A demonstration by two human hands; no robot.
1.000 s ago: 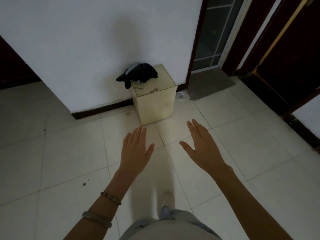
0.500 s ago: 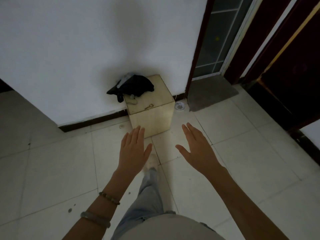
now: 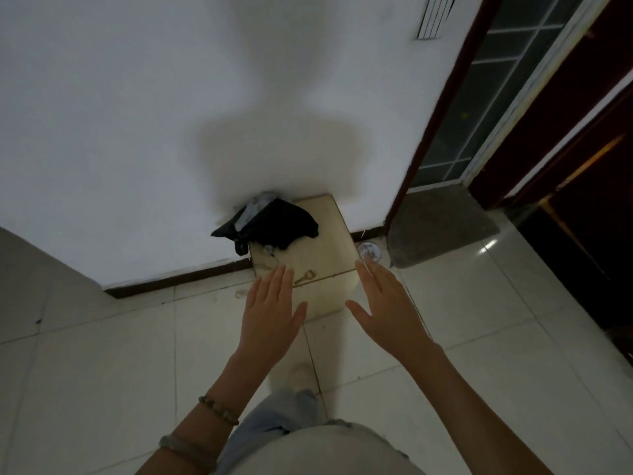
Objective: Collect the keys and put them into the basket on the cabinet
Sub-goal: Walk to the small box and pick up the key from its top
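A small brass-coloured key (image 3: 303, 277) lies near the front edge of a low pale cabinet (image 3: 329, 241) that stands against the white wall. A dark bundle of cloth (image 3: 270, 223) covers the cabinet's back left part; a small pale object (image 3: 268, 249) lies just in front of it. My left hand (image 3: 270, 310) is flat with fingers spread, its fingertips just left of the key. My right hand (image 3: 387, 306) is also spread and empty, at the cabinet's front right corner. No basket shows.
A small round lid-like object (image 3: 368, 251) lies on the floor to the right of the cabinet. A grey doormat (image 3: 442, 224) sits before a glazed door (image 3: 496, 87). Dark wooden doors stand at the far right. My foot (image 3: 298, 375) is on the pale tiled floor.
I have stepped closer to the cabinet, which now looks larger. Both spread hands have moved forward and reach its front edge, the left one close to the key.
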